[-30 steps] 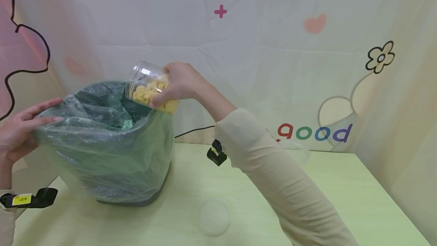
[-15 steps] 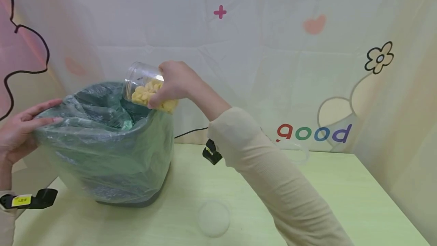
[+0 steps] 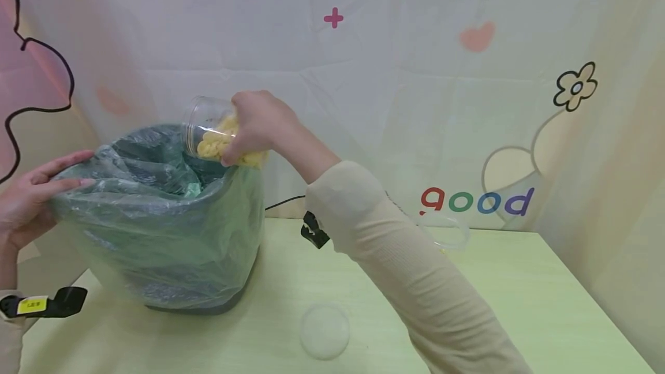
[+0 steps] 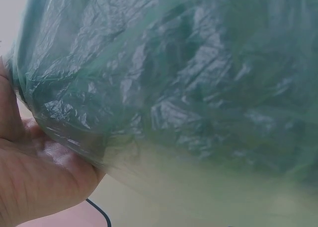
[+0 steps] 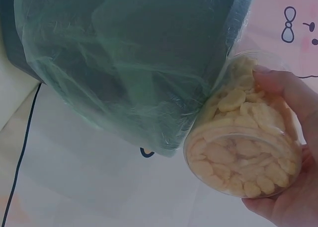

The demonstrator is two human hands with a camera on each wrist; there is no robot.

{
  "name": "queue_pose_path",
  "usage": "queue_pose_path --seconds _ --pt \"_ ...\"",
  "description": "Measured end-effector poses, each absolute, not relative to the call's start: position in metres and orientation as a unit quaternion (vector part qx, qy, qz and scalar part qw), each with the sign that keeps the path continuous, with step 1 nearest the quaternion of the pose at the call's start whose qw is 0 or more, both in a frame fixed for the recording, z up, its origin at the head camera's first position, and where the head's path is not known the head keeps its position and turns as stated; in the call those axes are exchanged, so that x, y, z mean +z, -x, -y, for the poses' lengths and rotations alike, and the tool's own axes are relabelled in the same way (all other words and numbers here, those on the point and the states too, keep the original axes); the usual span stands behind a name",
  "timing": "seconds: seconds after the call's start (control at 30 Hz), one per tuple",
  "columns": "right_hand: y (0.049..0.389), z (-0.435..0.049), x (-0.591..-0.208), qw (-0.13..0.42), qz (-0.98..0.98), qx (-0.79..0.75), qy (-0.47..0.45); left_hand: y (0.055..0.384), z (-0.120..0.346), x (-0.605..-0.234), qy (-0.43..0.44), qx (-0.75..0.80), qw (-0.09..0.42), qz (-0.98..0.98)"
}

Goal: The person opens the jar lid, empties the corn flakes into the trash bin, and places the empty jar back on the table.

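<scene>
A clear plastic jar [image 3: 208, 115] of flat yellow pieces [image 3: 212, 146] is tipped on its side, its mouth over the trash bin [image 3: 171, 247]. My right hand [image 3: 262, 123] grips the jar around its body near the base. In the right wrist view the pieces show packed against the jar's bottom [image 5: 243, 162], beside the green bag [image 5: 124, 63]. That thin green bag lines the bin and folds down over its outside. With thumb and fingers over the rim, my left hand [image 3: 26, 201] holds the bin's left side. The bin's floor is hidden.
A clear round disc [image 3: 325, 332] lies flat on the pale green table [image 3: 561, 305] near the front. Another clear round piece [image 3: 453, 234] lies by the back edge. A printed cloth [image 3: 384, 74] hangs behind, and a black cable [image 3: 286, 202] runs along it.
My right hand has moved slightly left with the jar, and the jar lies closer to level. The yellow pieces remain inside. My left hand and the bin stay in place.
</scene>
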State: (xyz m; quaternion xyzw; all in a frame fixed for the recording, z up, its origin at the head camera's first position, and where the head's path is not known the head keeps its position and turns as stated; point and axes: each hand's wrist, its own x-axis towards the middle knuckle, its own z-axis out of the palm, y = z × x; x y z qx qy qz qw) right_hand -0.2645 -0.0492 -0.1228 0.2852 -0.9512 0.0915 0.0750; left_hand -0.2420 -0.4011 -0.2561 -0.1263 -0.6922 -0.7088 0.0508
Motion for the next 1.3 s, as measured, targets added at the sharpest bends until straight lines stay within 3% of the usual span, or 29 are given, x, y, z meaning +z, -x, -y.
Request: queue_pose_path --seconds 1.3 --pt "0.255 0.071 -0.116 0.065 0.967 -0.013 -0.246 0.242 0.401 -0.257 0.108 -0.694 0.053 0.71"
